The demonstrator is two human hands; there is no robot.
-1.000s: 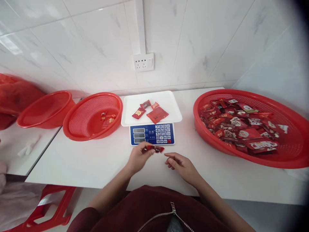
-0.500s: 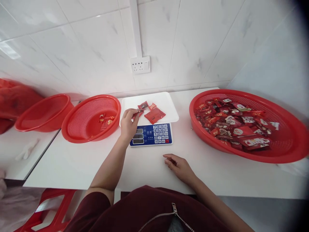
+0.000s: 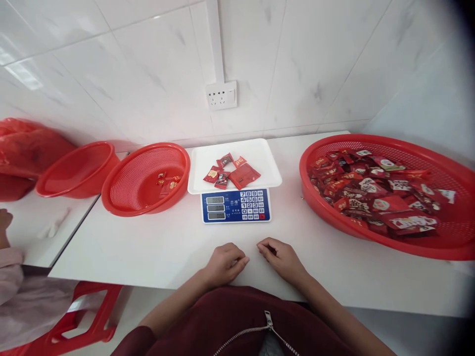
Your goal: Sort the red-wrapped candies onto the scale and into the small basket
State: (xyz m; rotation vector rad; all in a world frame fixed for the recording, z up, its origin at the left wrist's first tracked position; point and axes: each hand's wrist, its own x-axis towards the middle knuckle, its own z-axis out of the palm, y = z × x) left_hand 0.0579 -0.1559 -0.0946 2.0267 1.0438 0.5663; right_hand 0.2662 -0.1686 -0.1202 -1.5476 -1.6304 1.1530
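My left hand rests on the white table in front of the scale, its fingers curled in and the thumb along them; no item shows in it. Close by on the right, my right hand also lies with curled fingers and nothing visible in them. The two hands are apart. Beyond them stands a digital scale with a blue keypad panel and a white tray. On the tray lie several red wrapped snack packets, among them a larger flat packet and a small dark-printed one.
A large red basket, tilted and filled with wrapped packets, stands at right. Left of the scale is a red basket with a few packets. Farther left are another red basket, a red bag and another person's hand.
My left hand has moved from the scale tray back to the table edge, leaving packets on the tray. My right hand has barely moved. Another person's hand and sleeve now show at far left.
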